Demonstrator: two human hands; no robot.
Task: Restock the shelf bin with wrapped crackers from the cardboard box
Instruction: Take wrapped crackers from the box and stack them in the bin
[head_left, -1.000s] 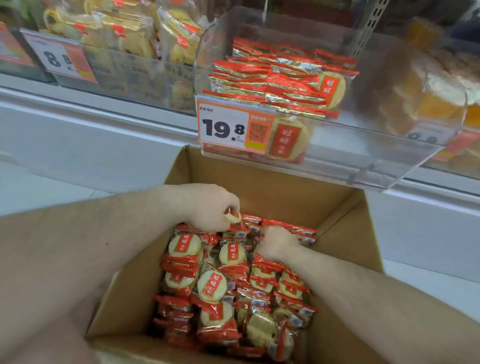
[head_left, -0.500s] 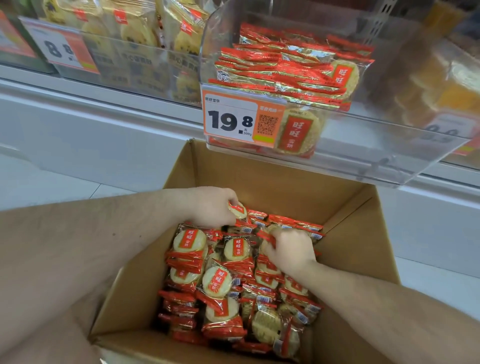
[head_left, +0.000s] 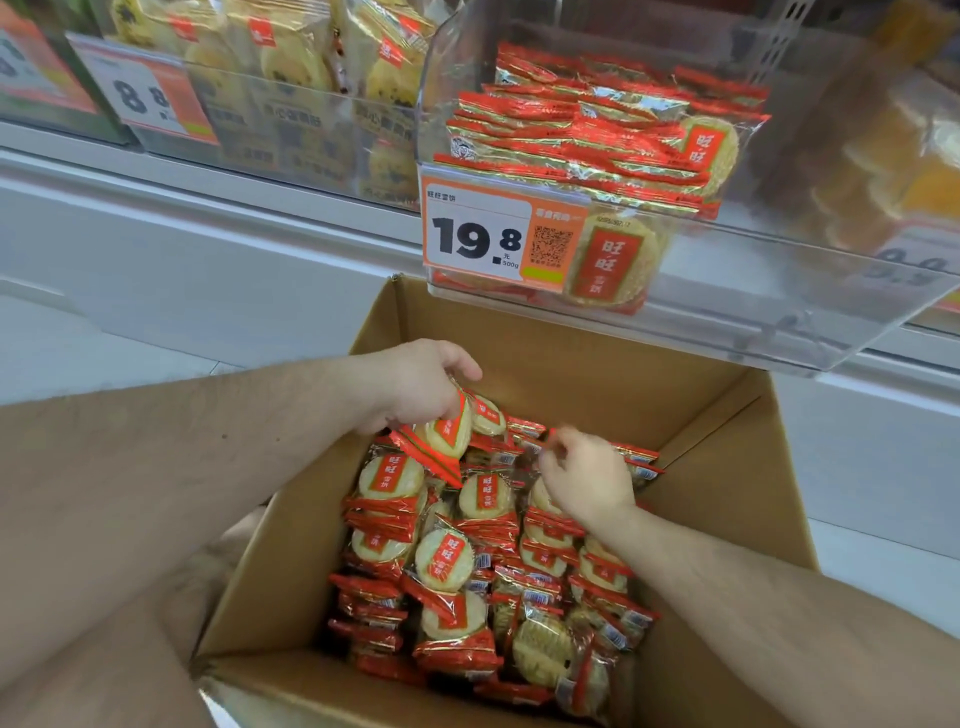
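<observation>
- Cardboard box (head_left: 727, 447) sits open on the floor directly below the clear shelf bin (head_left: 779, 312), so I only need a short lift from one to the other.
- Wrapped crackers (head_left: 447, 561) fill the box in close rows, red and clear packets each showing a pale round cracker; the box looks nearly full.
- My left hand (head_left: 415, 387) is over the far left part of the box, fingers and thumb curled around a small bunch of packets (head_left: 447, 434) raised just above the rows. I judge I am gathering several at once to save trips.
- My right hand (head_left: 584, 478) hovers over the far middle rows with its fingers bent and drawn towards each other. It is blurred, and I cannot tell whether it has hold of a packet.
- The bin already holds the same crackers stacked flat towards its back, with open room at the front and to the right; that is where the next ones would go.
- An orange price tag (head_left: 478, 236) reading 19.8 is fixed to the bin's front left, beside a packet standing face out.
- Neighbouring bins (head_left: 291, 130) to the left hold other wrapped snacks.
- My judgement: the restock is at an early stage, with lifting the handful as the next move.
</observation>
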